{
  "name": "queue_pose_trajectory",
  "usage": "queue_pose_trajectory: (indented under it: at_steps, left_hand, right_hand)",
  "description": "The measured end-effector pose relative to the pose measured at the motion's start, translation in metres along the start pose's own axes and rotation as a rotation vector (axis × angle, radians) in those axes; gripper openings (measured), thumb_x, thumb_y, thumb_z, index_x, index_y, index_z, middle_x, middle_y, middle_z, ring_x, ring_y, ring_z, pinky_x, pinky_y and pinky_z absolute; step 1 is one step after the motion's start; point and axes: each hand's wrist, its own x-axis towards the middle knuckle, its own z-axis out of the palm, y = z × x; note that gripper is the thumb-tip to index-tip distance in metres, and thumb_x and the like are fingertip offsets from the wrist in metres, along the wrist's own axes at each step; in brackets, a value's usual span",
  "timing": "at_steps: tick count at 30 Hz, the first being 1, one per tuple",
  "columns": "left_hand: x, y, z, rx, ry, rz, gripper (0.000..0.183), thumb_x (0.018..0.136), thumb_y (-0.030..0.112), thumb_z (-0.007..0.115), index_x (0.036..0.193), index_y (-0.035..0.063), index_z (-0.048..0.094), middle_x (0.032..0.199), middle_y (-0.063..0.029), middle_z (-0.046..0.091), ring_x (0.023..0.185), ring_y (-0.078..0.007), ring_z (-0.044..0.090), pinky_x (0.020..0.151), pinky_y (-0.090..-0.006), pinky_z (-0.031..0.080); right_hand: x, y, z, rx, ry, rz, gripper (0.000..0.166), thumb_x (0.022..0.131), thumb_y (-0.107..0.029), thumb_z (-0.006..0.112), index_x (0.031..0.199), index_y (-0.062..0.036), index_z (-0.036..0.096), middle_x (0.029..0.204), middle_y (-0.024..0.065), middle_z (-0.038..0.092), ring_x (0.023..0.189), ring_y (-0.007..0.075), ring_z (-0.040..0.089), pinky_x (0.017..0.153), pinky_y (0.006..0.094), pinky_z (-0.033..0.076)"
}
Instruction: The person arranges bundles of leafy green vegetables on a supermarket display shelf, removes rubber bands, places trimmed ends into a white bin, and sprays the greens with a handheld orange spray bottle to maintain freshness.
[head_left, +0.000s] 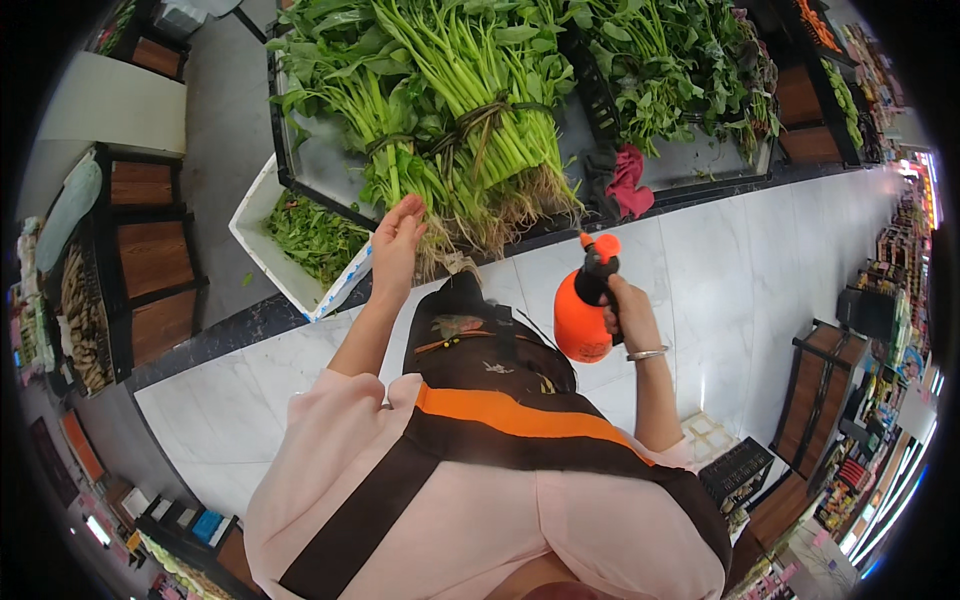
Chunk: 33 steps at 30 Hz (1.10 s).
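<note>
My right hand (634, 307) grips the black handle of an orange pump spray bottle (577, 322). Its nozzle points at the rooted end of a large bundle of leafy green vegetables (487, 142), tied with dark bands. Beside the root end of a smaller tied bundle (390, 135), to the left, is my left hand (397, 244). Its fingers are close together, and whether they touch the stems or leaves is unclear. Both bundles lie on a black-edged display counter (322, 161). A crumpled pink-and-grey cloth or glove (630, 184) rests on the counter edge, beyond the nozzle.
A white foam box (251, 217) of loose leaves (315, 240) stands left of the counter. More leafy greens (667, 75) lie at the right, past a black crate edge (589, 82). Wooden-fronted stands (154, 255) line the left. A black crate (739, 472) sits behind on the right.
</note>
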Motion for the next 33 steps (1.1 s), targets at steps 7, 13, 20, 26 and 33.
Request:
queue_pose_trajectory:
  at_steps: [7,13,20,26,33]
  left_hand:
    - [-0.036,-0.039,0.024,-0.013,-0.075,-0.247,0.035,0.095,0.014,0.048,0.128,0.0024,0.049,0.125,-0.0080,0.055,0.114,-0.0198,0.054,0.093,-0.0307,0.044]
    - [-0.044,-0.038,0.024,-0.120,-0.157,-0.288,0.030,0.095,0.015,0.051,0.122,0.0044,0.053,0.118,-0.0086,0.061,0.107,-0.0196,0.059,0.086,-0.0305,0.049]
    - [-0.078,0.008,0.016,0.065,-0.103,0.017,0.033,0.098,0.014,0.043,0.129,0.0056,0.050,0.126,-0.0074,0.057,0.116,-0.0168,0.054,0.093,-0.0287,0.043]
    - [-0.083,0.006,-0.002,0.312,-0.231,0.233,0.036,0.097,0.014,0.044,0.132,0.0070,0.048,0.133,-0.0041,0.052,0.123,-0.0151,0.046,0.101,-0.0296,0.035]
    - [-0.105,0.062,0.036,0.504,-0.604,0.698,0.034,0.092,0.013,0.052,0.126,0.0062,0.055,0.121,-0.0103,0.057,0.109,-0.0174,0.054,0.090,-0.0327,0.044]
  right_hand:
    - [-0.047,0.051,0.047,-0.564,-0.274,-0.543,0.031,0.089,-0.031,0.050,0.079,-0.0042,0.061,0.068,0.0138,0.061,0.062,0.0270,0.060,0.056,0.0352,0.045]
    - [-0.060,0.060,0.051,-0.119,-0.389,-0.325,0.040,0.089,-0.034,0.050,0.069,0.0002,0.057,0.051,0.0028,0.049,0.044,0.0090,0.047,0.044,0.0259,0.036]
    - [-0.057,0.082,0.051,0.447,-0.205,-0.169,0.042,0.091,-0.039,0.048,0.073,-0.0012,0.053,0.051,0.0012,0.045,0.041,0.0074,0.038,0.039,0.0239,0.028]
    - [-0.074,0.079,0.079,0.009,-0.210,-0.298,0.038,0.089,-0.036,0.053,0.072,-0.0015,0.057,0.052,-0.0002,0.047,0.044,0.0074,0.042,0.043,0.0243,0.033]
    - [-0.106,-0.014,0.079,-0.010,-0.356,-0.284,0.038,0.093,-0.035,0.048,0.071,-0.0034,0.053,0.053,-0.0024,0.044,0.043,0.0057,0.038,0.040,0.0214,0.027]
